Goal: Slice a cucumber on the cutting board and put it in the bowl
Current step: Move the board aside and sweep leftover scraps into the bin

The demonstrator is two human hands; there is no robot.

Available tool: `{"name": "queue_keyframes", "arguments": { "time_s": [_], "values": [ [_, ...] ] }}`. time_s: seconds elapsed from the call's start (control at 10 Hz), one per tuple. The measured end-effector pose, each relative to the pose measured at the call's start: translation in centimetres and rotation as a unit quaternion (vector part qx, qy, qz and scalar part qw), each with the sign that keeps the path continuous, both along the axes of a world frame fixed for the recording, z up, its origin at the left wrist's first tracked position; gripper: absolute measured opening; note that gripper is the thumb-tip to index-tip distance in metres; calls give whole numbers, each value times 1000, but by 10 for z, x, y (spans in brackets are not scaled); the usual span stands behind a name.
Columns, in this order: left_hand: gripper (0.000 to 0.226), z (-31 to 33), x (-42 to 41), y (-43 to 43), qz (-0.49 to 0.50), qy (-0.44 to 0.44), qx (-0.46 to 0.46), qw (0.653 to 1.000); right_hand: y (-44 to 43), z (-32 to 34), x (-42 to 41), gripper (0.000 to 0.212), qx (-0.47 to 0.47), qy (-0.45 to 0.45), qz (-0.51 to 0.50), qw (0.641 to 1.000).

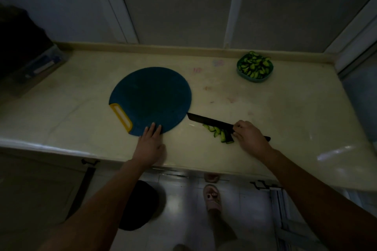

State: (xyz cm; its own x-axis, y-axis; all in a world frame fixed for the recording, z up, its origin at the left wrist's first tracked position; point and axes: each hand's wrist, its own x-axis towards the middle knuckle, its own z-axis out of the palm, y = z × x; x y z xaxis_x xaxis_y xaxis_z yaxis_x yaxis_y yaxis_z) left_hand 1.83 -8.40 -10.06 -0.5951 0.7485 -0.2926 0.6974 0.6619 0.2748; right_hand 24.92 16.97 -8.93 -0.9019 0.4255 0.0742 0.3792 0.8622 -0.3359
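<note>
A round dark-blue cutting board (151, 100) with a yellow handle lies on the pale counter, with nothing on it. My left hand (150, 145) rests flat at the board's near edge, fingertips on the rim. My right hand (250, 136) grips the handle of a black knife (210, 122), whose blade points left toward the board. Several cucumber slices (219, 133) lie on the counter just under and in front of the blade. A green bowl (255, 66) heaped with cucumber slices stands at the back right of the counter.
A dark box-like stack (30, 55) sits at the counter's far left. The wall runs along the back, and a window frame (355, 32) stands at the right. The counter's front edge (183, 167) is near my arms; a dark round object (140, 206) is on the floor below.
</note>
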Motion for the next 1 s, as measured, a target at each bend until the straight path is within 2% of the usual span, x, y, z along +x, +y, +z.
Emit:
{"name": "queue_keyframes", "arguments": {
  "time_s": [0.1,0.2,0.3,0.4,0.5,0.6,0.7,0.8,0.9,1.0],
  "values": [
    [70,-2,5,-4,11,-14,8,1000,-6,-1,7,14,3,-5,3,1000],
    [65,-2,9,-9,22,-44,30,998,-9,5,6,10,-13,14,-45,999],
    [55,11,21,-20,91,-80,142,982,-17,29,-5,14,-10,44,-85,995],
    [37,28,34,-47,191,-92,271,939,-47,59,-25,22,-39,63,-67,995],
    [7,27,42,-94,278,-117,301,905,-101,73,-38,27,-98,31,-11,995],
    [25,11,55,-150,333,-151,290,885,-162,68,-42,26,-141,-37,67,987],
    [32,-17,66,-199,434,-189,292,831,-217,41,-45,27,-165,-132,129,969],
    [31,-63,72,-248,580,-261,290,715,-262,-2,-53,27,-192,-231,147,942],
    [18,-109,73,-283,660,-333,267,618,-297,-48,-79,15,-222,-283,137,923],
    [22,-166,73,-305,710,-378,247,541,-320,-93,-110,35,-239,-315,112,912]
  ]
}}
